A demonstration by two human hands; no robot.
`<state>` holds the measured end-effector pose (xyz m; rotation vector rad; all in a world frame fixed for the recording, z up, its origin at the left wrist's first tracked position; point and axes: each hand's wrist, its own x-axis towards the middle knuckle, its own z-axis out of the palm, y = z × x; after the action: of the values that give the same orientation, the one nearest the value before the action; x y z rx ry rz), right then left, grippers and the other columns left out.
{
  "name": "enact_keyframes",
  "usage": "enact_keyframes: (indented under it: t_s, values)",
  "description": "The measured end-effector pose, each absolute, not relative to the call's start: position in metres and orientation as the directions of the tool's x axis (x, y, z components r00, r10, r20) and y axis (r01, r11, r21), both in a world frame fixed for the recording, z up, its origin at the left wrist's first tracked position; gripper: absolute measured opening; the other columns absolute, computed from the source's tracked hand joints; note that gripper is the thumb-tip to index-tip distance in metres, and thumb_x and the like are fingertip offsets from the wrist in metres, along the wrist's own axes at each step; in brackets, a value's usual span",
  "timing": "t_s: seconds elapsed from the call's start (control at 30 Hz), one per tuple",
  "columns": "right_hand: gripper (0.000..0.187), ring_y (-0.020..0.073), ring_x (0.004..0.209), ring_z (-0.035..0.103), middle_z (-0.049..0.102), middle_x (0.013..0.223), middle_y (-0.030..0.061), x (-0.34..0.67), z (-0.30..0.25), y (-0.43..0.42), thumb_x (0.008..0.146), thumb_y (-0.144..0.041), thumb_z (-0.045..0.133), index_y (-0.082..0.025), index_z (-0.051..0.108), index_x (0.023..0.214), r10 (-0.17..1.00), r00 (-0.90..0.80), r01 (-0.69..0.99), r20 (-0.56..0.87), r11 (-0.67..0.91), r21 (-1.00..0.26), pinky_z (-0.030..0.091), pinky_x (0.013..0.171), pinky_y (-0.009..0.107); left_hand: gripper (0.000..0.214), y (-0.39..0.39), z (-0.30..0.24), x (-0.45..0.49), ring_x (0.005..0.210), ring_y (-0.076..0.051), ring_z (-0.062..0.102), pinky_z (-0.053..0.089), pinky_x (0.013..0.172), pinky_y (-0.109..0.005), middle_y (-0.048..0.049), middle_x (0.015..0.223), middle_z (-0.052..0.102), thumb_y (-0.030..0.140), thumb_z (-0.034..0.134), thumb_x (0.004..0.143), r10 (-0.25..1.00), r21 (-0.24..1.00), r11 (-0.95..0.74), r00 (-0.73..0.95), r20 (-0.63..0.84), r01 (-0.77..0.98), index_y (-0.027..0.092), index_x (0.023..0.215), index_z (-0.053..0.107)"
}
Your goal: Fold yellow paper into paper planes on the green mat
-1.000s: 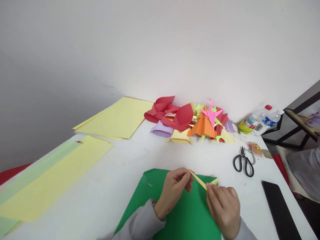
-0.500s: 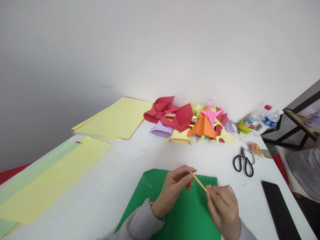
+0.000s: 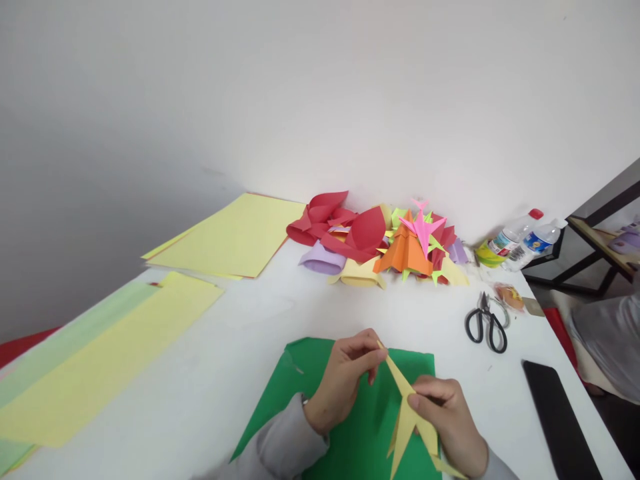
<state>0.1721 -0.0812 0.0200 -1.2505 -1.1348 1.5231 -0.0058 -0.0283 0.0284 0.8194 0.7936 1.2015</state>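
Note:
A folded yellow paper plane [image 3: 407, 417] with a long narrow nose and several pointed flaps is held above a green sheet [image 3: 357, 433]. My left hand [image 3: 347, 373] pinches the thin tip of the nose between thumb and fingers. Where the nose meets the wider flaps, my right hand [image 3: 447, 417] grips the paper with its thumb on top. The flaps hang down toward me, one of them reaching below the right hand.
Yellow sheets [image 3: 227, 237] and long yellow and green strips [image 3: 115, 353] lie to the left. Folded paper shapes [image 3: 367, 233] are heaped by the wall. At right are scissors [image 3: 487, 325], a black flat object [image 3: 557, 417], bottles [image 3: 533, 243] and a seated person's sleeve [image 3: 607, 330].
The yellow paper, seen edge-on as a thin strip before, is now turned so its broad face and flaps show. My right hand has rolled over, bringing its thumb on top; my left barely moved.

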Motion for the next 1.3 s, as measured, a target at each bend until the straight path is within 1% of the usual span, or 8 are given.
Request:
enact_keyframes:
  t_s: [0.1, 0.3, 0.4, 0.5, 0.63, 0.93, 1.1, 1.3]
  values:
    - [0.028, 0.0075, 0.046, 0.045, 0.052, 0.055, -0.0025, 0.170, 0.023, -0.080, 0.069, -0.042, 0.079, -0.016, 0.074, 0.062, 0.945, -0.149, -0.120, -0.290, -0.308, -0.944, 0.036, 0.044, 0.021, 0.024, -0.028, 0.030, -0.006, 0.045, -0.007, 0.038, 0.028, 0.039, -0.021, 0.0038, 0.056, 0.044, 0.029, 0.072, 0.069, 0.985, 0.877, 0.152, 0.147, -0.095, -0.455, 0.015, 0.052, 0.063]
    - [0.029, 0.0082, 0.047, 0.046, 0.052, 0.057, -0.0016, 0.169, 0.021, -0.078, 0.070, -0.042, 0.079, -0.015, 0.074, 0.060, 0.940, -0.196, -0.102, -0.279, -0.302, -0.948, 0.037, 0.045, 0.021, 0.030, -0.026, 0.030, -0.007, 0.044, -0.006, 0.037, 0.028, 0.041, -0.021, 0.0049, 0.052, 0.041, 0.026, 0.070, 0.070, 0.992, 0.896, 0.127, 0.068, -0.109, -0.426, 0.015, 0.046, 0.054]
    - [0.032, 0.0077, 0.046, 0.044, 0.049, 0.055, -0.0024, 0.168, 0.020, -0.077, 0.069, -0.045, 0.079, -0.014, 0.073, 0.058, 0.949, -0.151, -0.104, -0.276, -0.293, -0.950, 0.035, 0.043, 0.021, 0.031, -0.030, 0.026, -0.003, 0.045, -0.007, 0.039, 0.030, 0.041, -0.021, 0.0045, 0.054, 0.044, 0.038, 0.069, 0.075, 0.988, 0.924, 0.130, 0.130, -0.089, -0.360, 0.015, 0.056, 0.059]
    - [0.032, 0.0073, 0.046, 0.044, 0.048, 0.055, -0.0027, 0.167, 0.019, -0.078, 0.070, -0.045, 0.078, -0.015, 0.074, 0.060, 0.956, -0.140, -0.079, -0.256, -0.269, -0.960, 0.034, 0.043, 0.021, 0.032, -0.036, 0.020, 0.003, 0.046, -0.007, 0.041, 0.030, 0.041, -0.020, 0.0038, 0.056, 0.047, 0.043, 0.076, 0.067, 0.957, 0.945, 0.167, 0.278, -0.086, -0.282, 0.015, 0.062, 0.063]
    - [0.029, 0.0075, 0.047, 0.045, 0.051, 0.059, -0.0020, 0.165, 0.017, -0.079, 0.072, -0.045, 0.076, -0.016, 0.077, 0.066, 0.966, -0.125, -0.060, -0.225, -0.234, -0.970, 0.034, 0.044, 0.021, 0.042, -0.043, 0.013, 0.010, 0.041, -0.006, 0.039, 0.027, 0.040, -0.020, 0.0059, 0.048, 0.041, 0.044, 0.080, 0.062, 0.922, 0.947, 0.215, 0.368, -0.116, -0.240, 0.015, 0.049, 0.052]
    - [0.030, 0.0092, 0.052, 0.045, 0.051, 0.062, -0.0006, 0.167, 0.024, -0.079, 0.079, -0.046, 0.069, -0.018, 0.079, 0.075, 0.969, -0.192, 0.038, -0.155, -0.151, -0.988, 0.036, 0.049, 0.023, 0.047, -0.043, 0.012, 0.013, 0.035, -0.009, 0.045, 0.030, 0.034, -0.020, 0.0000, 0.040, 0.050, 0.055, 0.070, 0.070, 0.880, 0.840, 0.423, 0.375, -0.292, -0.339, 0.013, 0.051, 0.062]
    - [0.030, 0.0093, 0.052, 0.045, 0.051, 0.063, -0.0005, 0.166, 0.022, -0.079, 0.077, -0.046, 0.070, -0.018, 0.079, 0.076, 0.973, -0.163, 0.027, -0.161, -0.159, -0.987, 0.035, 0.048, 0.023, 0.034, -0.040, 0.015, 0.012, 0.036, -0.008, 0.046, 0.032, 0.033, -0.019, 0.0015, 0.040, 0.051, 0.044, 0.078, 0.063, 0.906, 0.814, 0.414, 0.274, -0.323, -0.408, 0.012, 0.057, 0.066]
    - [0.027, 0.0082, 0.051, 0.045, 0.051, 0.062, -0.0010, 0.165, 0.018, -0.079, 0.076, -0.043, 0.073, -0.017, 0.079, 0.070, 0.974, -0.147, 0.003, -0.169, -0.171, -0.985, 0.034, 0.047, 0.022, 0.041, -0.037, 0.018, 0.011, 0.036, -0.009, 0.044, 0.033, 0.032, -0.020, 0.0016, 0.042, 0.048, 0.051, 0.070, 0.069, 0.908, 0.802, 0.410, 0.274, -0.316, -0.435, 0.012, 0.057, 0.066]
